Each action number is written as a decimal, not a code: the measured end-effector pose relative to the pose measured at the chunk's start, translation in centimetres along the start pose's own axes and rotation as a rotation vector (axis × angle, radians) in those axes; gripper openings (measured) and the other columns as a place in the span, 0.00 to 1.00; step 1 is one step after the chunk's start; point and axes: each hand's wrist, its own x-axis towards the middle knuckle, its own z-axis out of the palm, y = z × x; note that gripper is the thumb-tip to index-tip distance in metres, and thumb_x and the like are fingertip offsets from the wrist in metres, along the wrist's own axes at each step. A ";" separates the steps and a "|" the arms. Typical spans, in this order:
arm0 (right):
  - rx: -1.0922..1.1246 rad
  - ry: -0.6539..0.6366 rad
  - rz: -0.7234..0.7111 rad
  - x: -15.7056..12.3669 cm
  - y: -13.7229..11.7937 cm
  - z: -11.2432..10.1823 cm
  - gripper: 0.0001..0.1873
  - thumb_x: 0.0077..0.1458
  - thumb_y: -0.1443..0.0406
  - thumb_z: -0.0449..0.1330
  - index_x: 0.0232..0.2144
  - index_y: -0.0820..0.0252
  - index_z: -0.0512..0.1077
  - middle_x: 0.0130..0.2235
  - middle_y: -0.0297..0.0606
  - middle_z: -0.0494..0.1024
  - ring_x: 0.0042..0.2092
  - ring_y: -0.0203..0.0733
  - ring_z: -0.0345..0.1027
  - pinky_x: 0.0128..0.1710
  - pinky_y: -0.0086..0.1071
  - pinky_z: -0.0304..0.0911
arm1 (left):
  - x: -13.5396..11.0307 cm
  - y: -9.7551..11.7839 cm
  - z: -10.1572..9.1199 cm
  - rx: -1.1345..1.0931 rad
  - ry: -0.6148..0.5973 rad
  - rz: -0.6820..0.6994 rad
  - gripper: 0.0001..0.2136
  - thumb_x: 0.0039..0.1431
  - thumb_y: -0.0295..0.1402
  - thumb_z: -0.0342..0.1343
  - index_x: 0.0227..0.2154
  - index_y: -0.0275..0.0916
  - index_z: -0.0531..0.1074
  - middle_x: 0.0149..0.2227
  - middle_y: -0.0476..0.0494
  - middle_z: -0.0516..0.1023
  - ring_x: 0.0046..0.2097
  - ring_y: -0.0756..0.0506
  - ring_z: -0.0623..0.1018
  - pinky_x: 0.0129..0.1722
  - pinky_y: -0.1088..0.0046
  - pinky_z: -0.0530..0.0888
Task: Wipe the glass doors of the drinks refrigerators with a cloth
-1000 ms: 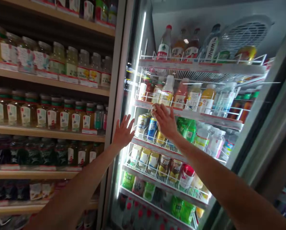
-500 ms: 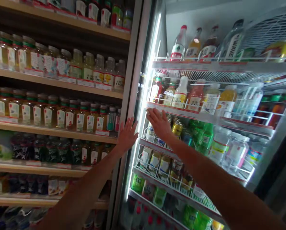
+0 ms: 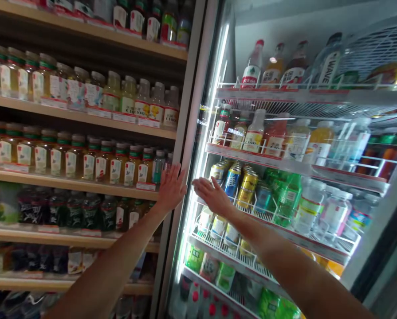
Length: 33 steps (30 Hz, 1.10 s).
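Observation:
Both my arms reach forward toward the line between a wooden shelf unit and a lit drinks cooler. My left hand (image 3: 171,188) is raised with fingers outstretched, holding nothing, in front of the upright frame (image 3: 193,88) beside the shelves. My right hand (image 3: 214,195) also stretches out flat and holds nothing; it is in front of the cooler's left side, near the light strip (image 3: 214,84). Closest to it stand cans, among them a blue can (image 3: 232,180) and a gold can (image 3: 247,188). Whether either hand touches anything, I cannot tell.
Wooden shelves (image 3: 95,179) on the left carry rows of bottled drinks. Inside the cooler, wire-fronted racks (image 3: 347,173) hold bottles and cans, including a green bottle (image 3: 288,199) and a red-capped bottle (image 3: 252,64). A dark edge (image 3: 384,243) runs along the right.
My right hand has moved left and down, away from the rack edge, bringing more cans into view. My left hand has shifted slightly left. The view has moved a little.

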 end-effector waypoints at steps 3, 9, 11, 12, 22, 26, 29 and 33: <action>-0.012 -0.026 -0.113 -2.9 0.4 -0.4 0.21 0.55 0.70 0.51 0.52 0.56 0.63 0.61 0.35 0.60 0.62 0.44 0.49 0.62 0.50 0.41 | 0.0 0.8 0.3 -0.036 0.020 0.020 0.27 0.59 0.34 0.46 0.61 0.38 0.50 0.64 0.35 0.50 0.65 0.40 0.48 0.62 0.52 0.47; -0.162 0.096 0.379 -7.3 7.0 -6.1 0.29 0.55 0.70 0.52 0.59 0.51 0.54 0.64 0.38 0.52 0.65 0.48 0.39 0.62 0.57 0.27 | 1.6 3.6 0.6 -0.095 0.024 0.046 0.27 0.60 0.35 0.45 0.61 0.40 0.47 0.65 0.36 0.48 0.66 0.40 0.48 0.62 0.51 0.47; -0.167 0.064 0.354 -10.0 6.6 -6.8 0.29 0.55 0.70 0.52 0.59 0.51 0.54 0.64 0.36 0.52 0.66 0.46 0.37 0.63 0.54 0.26 | 2.3 5.1 0.6 -0.110 0.027 0.083 0.27 0.61 0.36 0.45 0.61 0.40 0.48 0.65 0.36 0.48 0.66 0.40 0.47 0.62 0.51 0.48; -0.160 0.029 0.292 -11.5 6.0 -6.9 0.29 0.55 0.70 0.52 0.59 0.50 0.55 0.64 0.35 0.54 0.66 0.45 0.38 0.63 0.53 0.26 | 2.7 5.9 0.6 -0.118 0.029 0.107 0.26 0.61 0.36 0.45 0.61 0.40 0.48 0.65 0.36 0.49 0.66 0.41 0.46 0.62 0.51 0.48; -0.314 0.099 0.517 -17.0 9.2 -10.5 0.26 0.57 0.67 0.51 0.58 0.51 0.57 0.64 0.38 0.53 0.65 0.46 0.40 0.62 0.52 0.33 | 4.7 15.1 2.0 -0.300 0.068 0.294 0.28 0.61 0.37 0.44 0.62 0.39 0.44 0.65 0.36 0.46 0.66 0.42 0.41 0.63 0.52 0.44; -0.242 -0.071 0.301 -21.2 5.6 -9.4 0.25 0.56 0.68 0.51 0.56 0.49 0.60 0.62 0.35 0.58 0.65 0.42 0.41 0.63 0.49 0.32 | 4.4 18.4 2.2 -0.328 0.079 0.378 0.28 0.59 0.35 0.46 0.61 0.38 0.47 0.65 0.37 0.49 0.66 0.42 0.42 0.63 0.52 0.42; -0.256 -0.047 0.345 -23.7 6.9 -10.7 0.28 0.56 0.70 0.50 0.58 0.48 0.56 0.62 0.35 0.57 0.65 0.41 0.42 0.63 0.49 0.32 | 4.4 20.1 2.1 -0.334 0.071 0.414 0.28 0.58 0.35 0.47 0.61 0.38 0.49 0.64 0.37 0.49 0.66 0.41 0.42 0.63 0.52 0.42; -0.420 0.187 0.688 -26.0 10.3 -13.1 0.28 0.57 0.67 0.51 0.60 0.52 0.54 0.64 0.43 0.52 0.65 0.48 0.44 0.61 0.53 0.39 | 4.7 22.1 2.0 -0.366 0.067 0.409 0.28 0.58 0.35 0.47 0.61 0.39 0.48 0.65 0.38 0.48 0.66 0.42 0.42 0.64 0.53 0.41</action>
